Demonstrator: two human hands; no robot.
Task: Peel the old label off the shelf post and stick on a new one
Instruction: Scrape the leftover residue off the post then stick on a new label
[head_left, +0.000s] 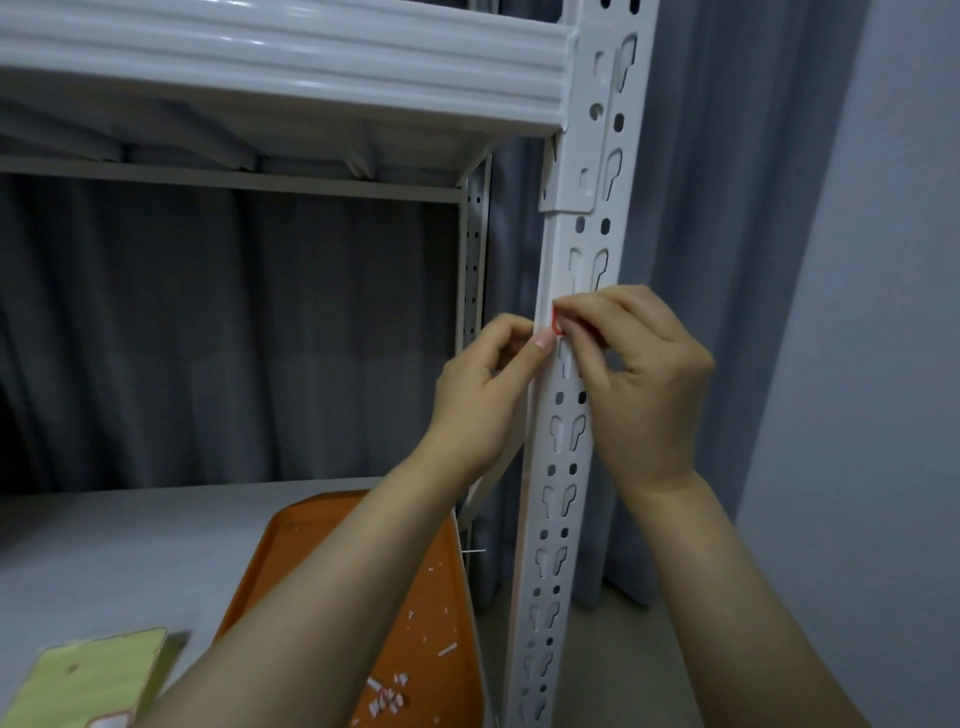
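Observation:
A white perforated shelf post (563, 467) runs up the right of the head view. A small label with a red border (556, 323) sits on the post at mid height, mostly hidden by fingers. My right hand (639, 384) is on the post from the right, its curled fingertips pinching the label's edge. My left hand (483, 395) comes from the left, thumb tip pressed against the post just below the label and fingers curled behind the post's edge.
An orange tray (441, 613) with several white and red label scraps lies on the grey shelf board (130, 545) below. A pale green sheet (88, 680) lies at the lower left. A white shelf beam (280, 67) spans above; grey curtains hang behind.

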